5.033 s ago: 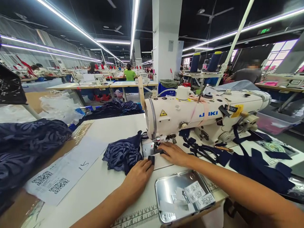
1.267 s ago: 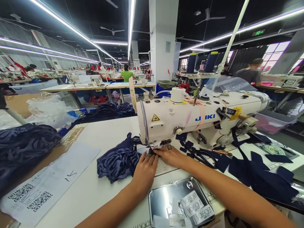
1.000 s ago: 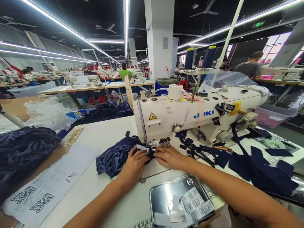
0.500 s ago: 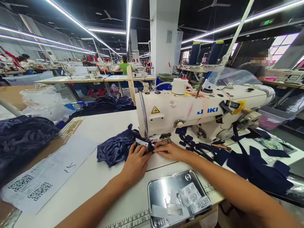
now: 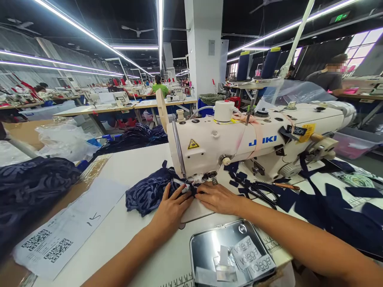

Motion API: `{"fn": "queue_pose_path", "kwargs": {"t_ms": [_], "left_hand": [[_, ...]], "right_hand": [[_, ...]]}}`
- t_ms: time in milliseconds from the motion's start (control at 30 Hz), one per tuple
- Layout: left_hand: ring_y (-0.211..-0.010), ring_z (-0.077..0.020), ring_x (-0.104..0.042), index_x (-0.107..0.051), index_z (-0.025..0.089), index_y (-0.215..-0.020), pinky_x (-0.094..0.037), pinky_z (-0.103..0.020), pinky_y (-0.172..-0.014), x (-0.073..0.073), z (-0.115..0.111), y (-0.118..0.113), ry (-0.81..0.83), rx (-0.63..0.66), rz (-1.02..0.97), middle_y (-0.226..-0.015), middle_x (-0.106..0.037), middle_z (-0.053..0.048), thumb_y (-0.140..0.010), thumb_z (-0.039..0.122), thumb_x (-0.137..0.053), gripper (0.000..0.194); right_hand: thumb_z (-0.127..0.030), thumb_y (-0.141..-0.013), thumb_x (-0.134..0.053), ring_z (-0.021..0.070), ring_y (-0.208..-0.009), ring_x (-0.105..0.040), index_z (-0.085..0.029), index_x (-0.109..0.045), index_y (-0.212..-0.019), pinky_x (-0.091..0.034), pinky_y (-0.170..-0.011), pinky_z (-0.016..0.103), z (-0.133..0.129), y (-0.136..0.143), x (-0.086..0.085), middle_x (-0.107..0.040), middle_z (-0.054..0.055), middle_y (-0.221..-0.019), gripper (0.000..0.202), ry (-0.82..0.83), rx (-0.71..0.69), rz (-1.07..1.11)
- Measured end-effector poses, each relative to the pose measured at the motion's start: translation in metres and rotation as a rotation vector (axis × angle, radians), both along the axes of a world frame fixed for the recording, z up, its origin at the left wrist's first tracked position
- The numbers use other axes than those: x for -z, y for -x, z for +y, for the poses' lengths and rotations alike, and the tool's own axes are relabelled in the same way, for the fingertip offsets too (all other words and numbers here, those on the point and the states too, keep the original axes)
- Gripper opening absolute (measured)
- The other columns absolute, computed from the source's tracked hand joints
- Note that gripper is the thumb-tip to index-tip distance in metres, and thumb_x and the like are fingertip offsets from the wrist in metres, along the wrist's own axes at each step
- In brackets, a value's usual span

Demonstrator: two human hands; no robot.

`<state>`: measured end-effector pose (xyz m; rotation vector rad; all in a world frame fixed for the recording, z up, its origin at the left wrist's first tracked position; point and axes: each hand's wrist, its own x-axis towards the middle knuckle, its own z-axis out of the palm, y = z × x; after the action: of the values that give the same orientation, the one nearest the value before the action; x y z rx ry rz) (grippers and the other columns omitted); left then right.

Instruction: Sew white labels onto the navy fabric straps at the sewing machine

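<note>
A bunched navy patterned garment [image 5: 146,191] lies on the white table at the needle end of the sewing machine [image 5: 221,139]. My left hand [image 5: 175,205] lies on the garment's right edge, its fingers spread and pressing the cloth down. Close beside it, my right hand [image 5: 220,198] has its fingers together at the dark fabric just below the needle area; the fingertips pinch or press the cloth edge. The needle and presser foot are mostly hidden behind the fingers.
A metal tin [image 5: 231,255] with labels sits near the front edge. Black scissors [image 5: 263,191] and navy scraps [image 5: 323,207] lie to the right. At left are a printed paper [image 5: 72,227] and a navy cloth pile [image 5: 36,187]. A person [image 5: 324,77] is at the far right.
The view has shifted slightly. My left fingers look more spread on the cloth, and both hands stay close to the needle area. The person at the far right shows more fully.
</note>
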<state>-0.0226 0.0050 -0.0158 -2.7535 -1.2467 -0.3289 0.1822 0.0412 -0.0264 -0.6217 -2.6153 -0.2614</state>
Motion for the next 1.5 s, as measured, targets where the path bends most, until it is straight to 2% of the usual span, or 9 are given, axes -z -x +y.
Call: {"fn": "queue_pose_path", "kwargs": {"t_ms": [433,733,933,1033,1100,1200,1267,1367,1500], "left_hand": [[-0.119,-0.0279,-0.039,-0.054,0.023,-0.112,-0.016,-0.061,-0.099,-0.008,0.008,0.005,0.023,0.046,0.036,-0.119,-0.055,-0.002,-0.074,0.004,-0.037,0.046],[-0.116,-0.0290,-0.042,-0.056,0.023,-0.111,-0.018,-0.061,-0.098,-0.010,0.016,0.008,0.054,0.037,0.050,-0.120,-0.054,-0.003,-0.075,0.007,-0.039,0.043],[-0.117,-0.0272,-0.040,-0.055,0.024,-0.111,-0.016,-0.060,-0.099,-0.001,0.027,0.015,0.005,0.045,0.002,-0.119,-0.055,-0.002,-0.073,0.004,-0.037,0.047],[-0.118,-0.0256,-0.039,-0.056,0.025,-0.110,-0.015,-0.059,-0.100,0.000,0.033,0.017,0.004,0.055,-0.002,-0.119,-0.055,-0.001,-0.071,0.003,-0.036,0.050],[-0.118,-0.0258,-0.039,-0.055,0.025,-0.111,-0.016,-0.059,-0.099,-0.002,0.035,0.017,0.007,0.055,0.004,-0.120,-0.054,0.000,-0.070,0.003,-0.036,0.050],[-0.114,-0.0263,-0.043,-0.057,0.022,-0.109,-0.020,-0.057,-0.099,-0.003,0.033,0.014,-0.054,0.044,-0.005,-0.116,-0.057,-0.002,-0.075,0.009,-0.038,0.041],[-0.112,-0.0261,-0.046,-0.061,0.019,-0.102,-0.021,-0.055,-0.100,-0.004,0.028,0.010,-0.148,0.008,-0.014,-0.112,-0.060,-0.004,-0.080,0.015,-0.038,0.032],[-0.111,-0.0279,-0.046,-0.065,0.016,-0.090,-0.022,-0.056,-0.100,-0.006,0.019,0.004,-0.274,-0.076,0.027,-0.108,-0.061,-0.008,-0.085,0.020,-0.036,0.029],[-0.113,-0.0330,-0.042,-0.063,0.016,-0.095,-0.024,-0.062,-0.095,-0.011,0.015,0.001,-0.306,-0.152,0.094,-0.113,-0.058,-0.012,-0.083,0.018,-0.038,0.028]], "right_hand": [[-0.014,-0.085,-0.039,0.0183,-0.083,-0.053,-0.013,-0.059,-0.092,-0.048,-0.063,0.027,-0.002,0.004,-0.001,-0.057,0.010,-0.093,0.021,-0.019,0.051,-0.032],[-0.022,-0.084,-0.044,0.0208,-0.084,-0.055,-0.012,-0.059,-0.097,-0.050,-0.064,0.031,-0.002,0.008,-0.002,-0.058,0.011,-0.099,0.023,0.011,0.080,-0.036],[-0.021,-0.081,-0.048,0.0183,-0.087,-0.057,-0.015,-0.060,-0.099,-0.047,-0.076,0.031,0.004,0.005,-0.003,-0.059,0.009,-0.106,0.023,0.150,0.102,0.022],[-0.018,-0.080,-0.048,0.0170,-0.089,-0.058,-0.016,-0.062,-0.096,-0.045,-0.082,0.030,0.015,0.006,0.003,-0.063,0.006,-0.100,0.021,0.258,0.114,0.113],[-0.018,-0.082,-0.045,0.0160,-0.085,-0.059,-0.017,-0.063,-0.091,-0.046,-0.079,0.028,0.025,0.011,0.010,-0.065,0.004,-0.092,0.020,0.337,0.193,0.185],[-0.018,-0.085,-0.038,0.0150,-0.077,-0.060,-0.017,-0.063,-0.089,-0.048,-0.071,0.027,0.039,0.020,0.017,-0.066,0.003,-0.083,0.025,0.411,0.350,0.247],[-0.017,-0.085,-0.037,0.0160,-0.077,-0.060,-0.016,-0.062,-0.091,-0.049,-0.069,0.028,0.044,0.025,0.018,-0.065,0.005,-0.084,0.025,0.407,0.382,0.244],[-0.017,-0.084,-0.041,0.0191,-0.088,-0.058,-0.016,-0.061,-0.093,-0.046,-0.078,0.033,0.045,0.025,0.012,-0.063,0.008,-0.095,0.022,0.361,0.347,0.210],[-0.019,-0.084,-0.042,0.0194,-0.093,-0.055,-0.018,-0.060,-0.093,-0.043,-0.083,0.035,0.039,0.014,0.003,-0.062,0.007,-0.096,0.020,0.291,0.227,0.111]]}}
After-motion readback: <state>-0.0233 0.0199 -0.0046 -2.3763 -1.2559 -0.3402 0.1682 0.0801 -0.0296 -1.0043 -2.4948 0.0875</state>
